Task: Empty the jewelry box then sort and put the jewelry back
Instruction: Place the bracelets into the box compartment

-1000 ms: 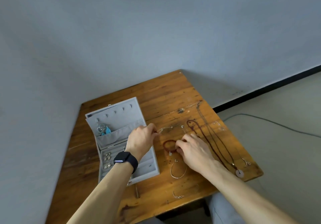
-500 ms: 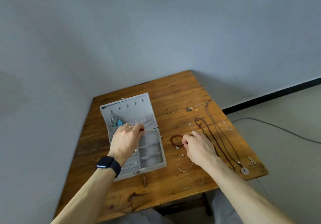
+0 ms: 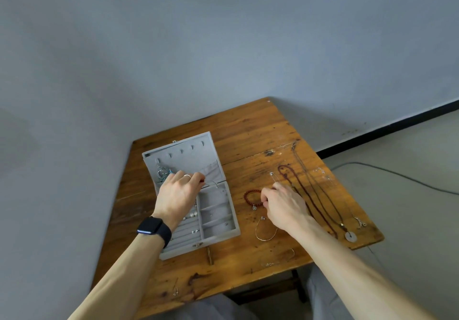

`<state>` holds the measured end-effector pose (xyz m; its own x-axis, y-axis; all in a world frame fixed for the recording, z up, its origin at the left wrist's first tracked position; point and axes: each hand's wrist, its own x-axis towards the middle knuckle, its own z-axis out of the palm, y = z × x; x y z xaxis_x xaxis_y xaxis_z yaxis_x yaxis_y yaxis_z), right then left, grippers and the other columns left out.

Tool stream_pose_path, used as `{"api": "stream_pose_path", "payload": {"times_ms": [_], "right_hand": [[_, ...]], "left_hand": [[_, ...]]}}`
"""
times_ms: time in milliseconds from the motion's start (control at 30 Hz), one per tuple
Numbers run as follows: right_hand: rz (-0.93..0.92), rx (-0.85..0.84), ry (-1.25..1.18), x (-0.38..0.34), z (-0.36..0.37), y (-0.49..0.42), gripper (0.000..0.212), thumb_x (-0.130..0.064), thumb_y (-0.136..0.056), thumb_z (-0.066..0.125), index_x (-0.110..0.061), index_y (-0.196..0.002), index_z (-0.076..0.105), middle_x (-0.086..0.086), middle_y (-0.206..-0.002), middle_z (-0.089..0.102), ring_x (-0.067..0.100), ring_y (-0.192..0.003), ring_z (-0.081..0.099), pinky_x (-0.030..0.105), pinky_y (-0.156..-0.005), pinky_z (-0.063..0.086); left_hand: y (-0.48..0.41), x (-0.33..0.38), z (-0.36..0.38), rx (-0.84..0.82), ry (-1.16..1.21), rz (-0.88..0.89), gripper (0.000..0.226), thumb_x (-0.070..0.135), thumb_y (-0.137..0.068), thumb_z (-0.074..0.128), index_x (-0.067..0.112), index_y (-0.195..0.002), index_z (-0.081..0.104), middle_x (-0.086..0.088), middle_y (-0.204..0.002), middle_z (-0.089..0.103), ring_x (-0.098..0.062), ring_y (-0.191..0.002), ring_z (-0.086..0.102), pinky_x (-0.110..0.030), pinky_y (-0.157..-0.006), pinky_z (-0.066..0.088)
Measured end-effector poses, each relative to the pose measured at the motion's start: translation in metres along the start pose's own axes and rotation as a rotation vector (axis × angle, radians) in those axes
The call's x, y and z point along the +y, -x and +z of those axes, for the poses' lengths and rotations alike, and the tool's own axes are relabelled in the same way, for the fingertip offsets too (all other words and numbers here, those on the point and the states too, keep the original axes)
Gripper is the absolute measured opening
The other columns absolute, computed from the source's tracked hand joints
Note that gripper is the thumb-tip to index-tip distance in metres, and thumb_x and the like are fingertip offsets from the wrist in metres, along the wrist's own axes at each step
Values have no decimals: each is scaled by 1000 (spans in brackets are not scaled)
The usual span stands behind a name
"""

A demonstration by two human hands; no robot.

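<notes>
Head view: we look down on a wooden counter [image 3: 250, 131] pushed into a corner. The grey jewelry box [image 3: 213, 199] lies open on its left half, the lid [image 3: 193, 158] laid back toward the far wall, with a silver and turquoise piece [image 3: 164, 172] tucked into the lid pocket. A few small earrings [image 3: 192, 214] sit in the near left rows of the tray.

Our left hand [image 3: 177, 193], a dark watch [image 3: 154, 230] on the wrist and a ring [image 3: 187, 176] on one finger, reaches over the hinge of the box. It pinches a fine silver chain [image 3: 215, 185], which trails down into the far right compartment.

Our right hand [image 3: 284, 204] rests on the counter just right of the box, fingers curled at the edge of the red bead bracelet [image 3: 250, 196]; we cannot tell whether they grip it. Just near of that hand lies a thin silver bangle [image 3: 265, 231].

To the right, a dark beaded necklace [image 3: 298, 188] and a cord necklace [image 3: 350, 236] with a pale disc pendant stretch from far to near. A dark cable [image 3: 397, 174] runs across the floor on the far right.
</notes>
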<state>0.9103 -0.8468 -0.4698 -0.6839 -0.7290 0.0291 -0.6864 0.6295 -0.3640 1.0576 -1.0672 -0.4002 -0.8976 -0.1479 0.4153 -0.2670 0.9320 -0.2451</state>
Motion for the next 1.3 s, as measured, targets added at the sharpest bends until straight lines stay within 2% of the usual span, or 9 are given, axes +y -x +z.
{"api": "stream_pose_path", "payload": {"times_ms": [167,300,400,500,700,833,933,1067,1300], "right_hand": [[-11,9,-5,1,2,1,18,-20,-97,62,-28,-113,63,0,-122,54,20,-110,53,29,-74,46],[-12,5,-10,1,1,0,18,-19,-96,62,-28,-112,63,-1,-118,55,19,-107,53,29,-76,49],[-17,17,-7,1,3,0,18,-18,-96,62,-28,-111,63,-3,-117,55,17,-104,54,28,-77,49],[-26,24,-5,1,4,0,17,-19,-96,62,-30,-109,62,-4,-116,54,16,-104,54,27,-77,50],[-70,17,19,1,0,0,7,-28,-99,58,-33,-103,60,-10,-105,54,14,-99,56,22,-71,42],[-22,117,-202,-12,-9,-4,7,-28,-99,59,-34,-95,58,-16,-97,62,9,-92,62,24,-71,54],[35,160,-406,-38,-20,-11,8,-25,-99,59,-32,-96,61,-18,-92,60,6,-87,58,19,-68,48],[68,114,-503,-79,-30,-22,8,-25,-100,58,-25,-102,66,-14,-96,60,6,-85,53,17,-65,38],[116,56,-616,-124,-9,-41,6,-26,-98,62,-25,-98,68,-6,-95,72,14,-91,65,23,-68,44]], "left_hand": [[5,6,13,-40,-11,2,11,16,-86,77,14,-90,67,-2,-64,65,-25,-61,56,-37,-60,47],[18,8,27,-230,-53,-7,17,19,-79,83,24,-91,73,4,-75,71,-23,-75,63,-35,-67,49],[20,13,30,-398,-47,-115,21,27,-95,60,32,-113,69,8,-108,72,-19,-108,59,-36,-89,44],[14,17,23,-474,-49,-145,28,28,-97,49,34,-118,67,8,-121,66,-17,-118,52,-36,-99,39],[38,8,11,-156,244,-339,31,28,-97,54,30,-127,63,4,-124,65,-20,-111,58,-39,-91,51],[98,0,13,28,369,-573,50,42,-96,59,27,-143,49,-1,-145,53,-22,-131,51,-39,-101,50],[135,-2,18,-85,470,-733,76,67,-94,43,29,-157,26,1,-161,32,-19,-146,32,-39,-118,32],[158,-2,26,-257,587,-721,98,82,-86,36,28,-161,1,5,-167,15,-12,-151,21,-34,-125,15],[165,-1,32,-273,577,-769,120,99,-69,33,30,-160,-3,6,-165,21,-7,-150,22,-28,-124,6]]}}
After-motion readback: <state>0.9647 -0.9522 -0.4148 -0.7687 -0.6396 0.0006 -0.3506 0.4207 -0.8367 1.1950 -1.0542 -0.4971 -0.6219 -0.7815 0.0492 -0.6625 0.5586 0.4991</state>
